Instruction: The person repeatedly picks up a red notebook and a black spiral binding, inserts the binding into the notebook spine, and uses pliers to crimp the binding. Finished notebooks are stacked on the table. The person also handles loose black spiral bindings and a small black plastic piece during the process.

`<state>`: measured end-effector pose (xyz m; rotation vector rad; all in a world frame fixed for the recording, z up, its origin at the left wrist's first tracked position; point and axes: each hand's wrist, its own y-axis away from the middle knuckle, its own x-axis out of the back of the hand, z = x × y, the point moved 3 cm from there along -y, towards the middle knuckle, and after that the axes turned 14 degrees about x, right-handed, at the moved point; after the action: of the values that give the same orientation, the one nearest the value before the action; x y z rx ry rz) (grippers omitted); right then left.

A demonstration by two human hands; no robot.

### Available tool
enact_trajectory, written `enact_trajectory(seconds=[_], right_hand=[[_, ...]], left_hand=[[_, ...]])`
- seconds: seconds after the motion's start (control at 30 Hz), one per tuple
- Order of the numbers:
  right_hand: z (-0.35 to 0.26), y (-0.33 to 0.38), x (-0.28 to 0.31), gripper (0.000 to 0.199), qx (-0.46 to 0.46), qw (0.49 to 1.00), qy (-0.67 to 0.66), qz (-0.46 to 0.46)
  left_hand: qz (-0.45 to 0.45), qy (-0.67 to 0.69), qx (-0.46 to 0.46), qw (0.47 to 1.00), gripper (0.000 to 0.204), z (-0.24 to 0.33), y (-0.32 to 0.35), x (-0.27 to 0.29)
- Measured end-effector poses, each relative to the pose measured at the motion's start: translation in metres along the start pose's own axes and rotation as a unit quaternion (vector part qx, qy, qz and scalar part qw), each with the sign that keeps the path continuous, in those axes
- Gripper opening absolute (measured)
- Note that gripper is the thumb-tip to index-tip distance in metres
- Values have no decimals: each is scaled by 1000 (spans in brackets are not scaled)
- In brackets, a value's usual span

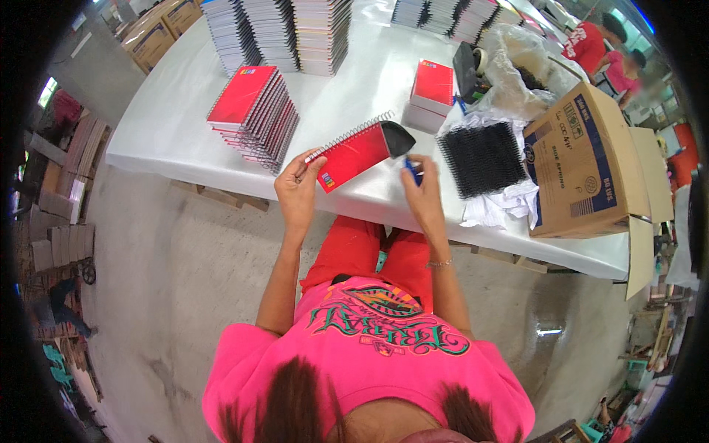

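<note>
Inside cardboard box [591, 166], black spirals [484, 157]

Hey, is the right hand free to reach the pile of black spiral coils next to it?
Probably yes: the right hand is beside the black coils with bare table between, though it pinches a small blue tool.

Notebook [354, 153]: was held above the near edge of the table [177, 125], between the left hand [299, 190] and right hand [422, 193].
Left of it: a notebook stack [255, 111] was set on the table.
Right of it: a bundle of spiral bindings [481, 157] was laid before a cardboard box [587, 166].
Behind: tall notebook piles [281, 33] were ranged along the far edge.
</note>
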<state>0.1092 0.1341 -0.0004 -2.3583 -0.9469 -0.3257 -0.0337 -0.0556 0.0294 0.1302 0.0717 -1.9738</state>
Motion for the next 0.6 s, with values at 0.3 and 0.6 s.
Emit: enact_trajectory(seconds=[0.3,0.6], right_hand=[[45,-7,-9,43,96,932,330,116],[38,-4,-13,39,82,946,294,109]], left_hand=[[164,-20,-139,976,36,133,-38,54],[194,-99,-159,963,37,110,-122,135]])
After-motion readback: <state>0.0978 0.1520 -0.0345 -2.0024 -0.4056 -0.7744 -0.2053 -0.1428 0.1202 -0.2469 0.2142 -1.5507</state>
